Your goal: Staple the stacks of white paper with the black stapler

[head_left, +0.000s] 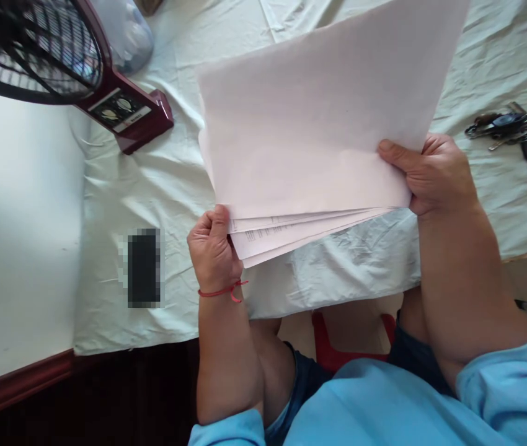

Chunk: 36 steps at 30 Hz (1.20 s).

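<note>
A stack of paper sheets (319, 136) is held up above the cloth-covered table, its top sheet blank on the visible side. Beneath it, several sheets fan out toward my left hand, and faint printed lines show along their edges. My left hand (214, 248) pinches the near left corner between thumb and fingers; a red string bracelet circles that wrist. At the right edge, my right hand (440, 173) grips the stack with its thumb lying on the top sheet and its fingers hidden underneath.
A dark red fan (142, 121) stands at the back left beside a translucent plastic bag (126, 34). A dark blurred-out rectangle (144, 269) lies on the pale green tablecloth (105, 204). Keys (519, 130) rest at the right. A red stool (328, 347) shows below the table edge.
</note>
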{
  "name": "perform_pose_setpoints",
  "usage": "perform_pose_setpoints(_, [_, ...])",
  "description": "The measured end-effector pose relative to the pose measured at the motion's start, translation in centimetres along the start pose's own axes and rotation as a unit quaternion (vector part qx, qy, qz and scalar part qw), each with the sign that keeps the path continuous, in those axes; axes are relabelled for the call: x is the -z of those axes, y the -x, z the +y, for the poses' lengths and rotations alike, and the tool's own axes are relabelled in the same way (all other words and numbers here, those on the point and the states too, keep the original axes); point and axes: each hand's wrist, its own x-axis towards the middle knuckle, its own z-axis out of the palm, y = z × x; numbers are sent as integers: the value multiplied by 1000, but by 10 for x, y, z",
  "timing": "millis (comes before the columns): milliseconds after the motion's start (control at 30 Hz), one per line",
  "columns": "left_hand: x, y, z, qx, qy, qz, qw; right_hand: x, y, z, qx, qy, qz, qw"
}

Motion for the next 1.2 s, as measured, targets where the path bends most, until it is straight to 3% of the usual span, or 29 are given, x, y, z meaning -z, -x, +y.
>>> perform_pose_setpoints(300, [7,-3,-2,-27,-43,2,999,-1,3,-3,-15,-10,-1,1000])
perform_pose_setpoints(433, [3,-1,-1,-37,2,9,999,1,1,-2,-20,-9,-4,1000])
perform_pose_setpoints(633, [1,1,4,16,20,-56,998,2,-3,1,6,-24,7,1000])
perform_pose_setpoints(933, [5,0,-2,-11,2,-24,1000,-1,-3,0,11,-45,4,999])
perform_pose_setpoints(1200, [-6,2,4,-12,90,2,996,2,0,-2,-17,-15,-3,1000])
